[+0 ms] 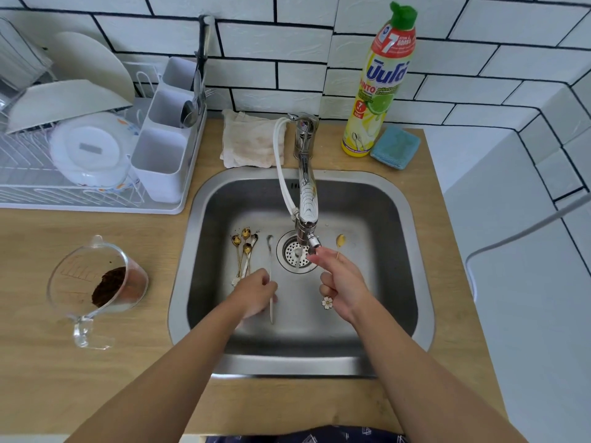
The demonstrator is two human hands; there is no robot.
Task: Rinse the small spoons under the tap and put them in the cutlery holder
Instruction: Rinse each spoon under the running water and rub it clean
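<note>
Several small gold spoons (242, 251) lie in a bunch on the floor of the steel sink (412, 266), left of the drain. Beside them lies a long silver spoon (270, 244); the fingers of my left hand (256, 294) are closed around its pale handle. My right hand (343, 282) grips a gold spoon (340, 240) with a white flower at its handle end, bowl pointing away, and its forefinger reaches to the nozzle of the tap (307, 193). A thin stream of water falls onto the drain. The white cutlery holder (160, 180) stands on the dish rack at left, with some cutlery in its far compartments.
Plates and bowls fill the dish rack (64, 193) at left. A glass measuring jug (96, 282) with brown grounds lies tilted on the wooden counter. A cloth (249, 142), a dish soap bottle (380, 91) and a blue sponge (395, 147) sit behind the sink.
</note>
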